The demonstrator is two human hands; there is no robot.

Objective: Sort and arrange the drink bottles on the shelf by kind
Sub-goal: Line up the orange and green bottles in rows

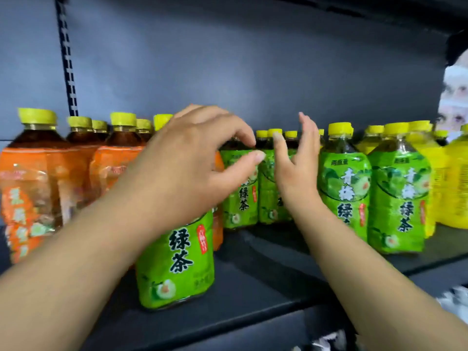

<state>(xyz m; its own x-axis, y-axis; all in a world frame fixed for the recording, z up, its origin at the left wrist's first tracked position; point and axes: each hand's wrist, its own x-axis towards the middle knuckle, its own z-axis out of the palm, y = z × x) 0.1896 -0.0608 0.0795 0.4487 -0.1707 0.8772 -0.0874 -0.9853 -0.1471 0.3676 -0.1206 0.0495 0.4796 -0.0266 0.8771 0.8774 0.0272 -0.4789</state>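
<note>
Head view: the shelf looks mostly sorted. Orange-label bottles stand grouped at the left, green-label bottles in the middle and yellow bottles at the right. One front green bottle stands forward, touching the orange group, so it probably still needs moving among its kind. All bottles are upright, with yellow caps and glossy wrap labels. The left hand hovers over that bottle, fingers curled loosely, gripping nothing. The right hand is flat and spread before the rear green row.

Orange-labelled bottles, green-labelled bottles, yellow bottles, yellow caps.
</note>
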